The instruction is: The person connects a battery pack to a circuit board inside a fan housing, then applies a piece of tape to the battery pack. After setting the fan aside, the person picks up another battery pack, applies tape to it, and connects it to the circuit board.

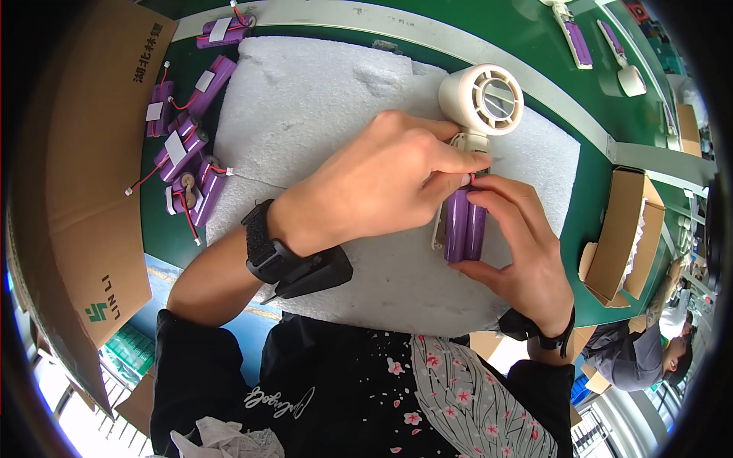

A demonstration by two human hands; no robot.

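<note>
Purple battery pack (466, 225), two cells side by side, sits in the open handle of a white handheld fan (482, 103) that's lying on a white foam sheet (321, 114) over the green bench (595, 175). Right hand (519, 252) is curled around the pack from the lower right, thumb along its bottom end and fingers closed over the top end. Left hand (382, 179) comes across from the left, thumb and forefinger pinched shut right at the top of the pack where it meets the fan neck; can't really make out what's between the fingertips, too small. There's a black wrist strap (267, 244) on the left forearm.

Off to the left of the foam there's a loose pile of more purple packs (187, 149) with red wires and white labels, next to a big cardboard box (76, 168). A smaller open cardboard box (626, 237) sits at the right, and another person (649, 355) is seated down at the lower right.
</note>
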